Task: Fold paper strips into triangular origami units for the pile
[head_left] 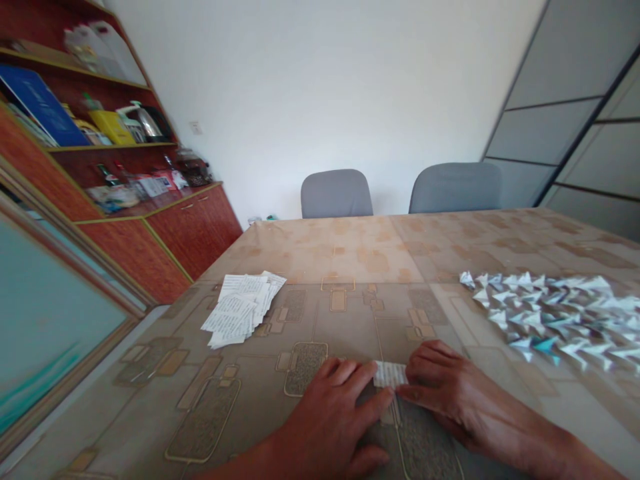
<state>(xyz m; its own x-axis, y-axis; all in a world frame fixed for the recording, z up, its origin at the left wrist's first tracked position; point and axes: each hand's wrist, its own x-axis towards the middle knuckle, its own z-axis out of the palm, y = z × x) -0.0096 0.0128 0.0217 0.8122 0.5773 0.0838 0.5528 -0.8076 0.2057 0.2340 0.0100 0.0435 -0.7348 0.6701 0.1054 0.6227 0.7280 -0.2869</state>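
A small printed paper piece (390, 375) lies on the patterned tablecloth between my two hands, near the front of the table. My left hand (345, 413) rests at its left end, fingers spread, with the fingertips touching the paper. My right hand (445, 387) is at the right end, its fingers curled together and the thumb and fingers closed on the paper's edge. Further left lies a loose stack of printed paper slips (243, 310). Rows of folded paper pieces (555, 317), white with one bluish, stand on the right side of the table.
The table (310, 250) has a patterned cover. Two grey chairs (337, 193) stand behind its far edge. A red-brown cabinet (195, 227) with shelves of bottles, a kettle (150, 125) and a blue box (47, 107) is at the left. Grey sliding panels (555, 127) are at the right.
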